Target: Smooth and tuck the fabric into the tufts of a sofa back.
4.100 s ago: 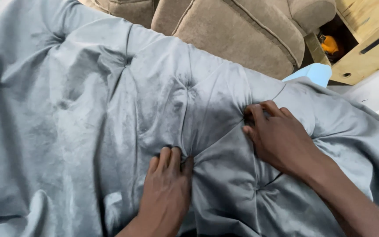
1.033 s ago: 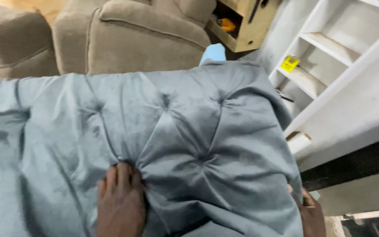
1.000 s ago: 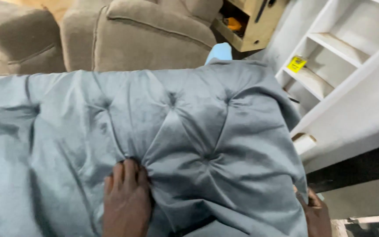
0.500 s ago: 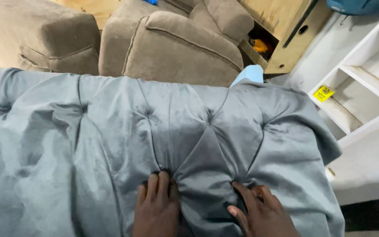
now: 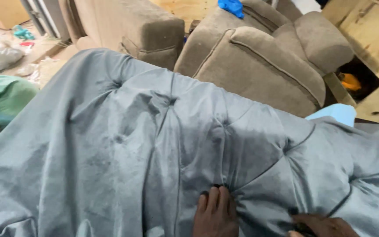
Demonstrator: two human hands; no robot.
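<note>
Fingers of the left hand (image 5: 215,215) pressed together into a tuft of the grey fabric (image 5: 163,145); right hand (image 5: 323,226) beside, grip unclear. Best push deep, pleats even.

Both hands (image 5: 216,213) on tufted grey fabric (image 5: 154,145)

Left hand (image 5: 215,215) bare; right hand (image 5: 323,226) bare, unsleeved.

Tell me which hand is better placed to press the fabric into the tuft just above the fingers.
Left, probably. The left hand lies flat on the grey fabric with its fingers at the tuft. The right hand sits lower right at the frame edge, farther from it.
</note>
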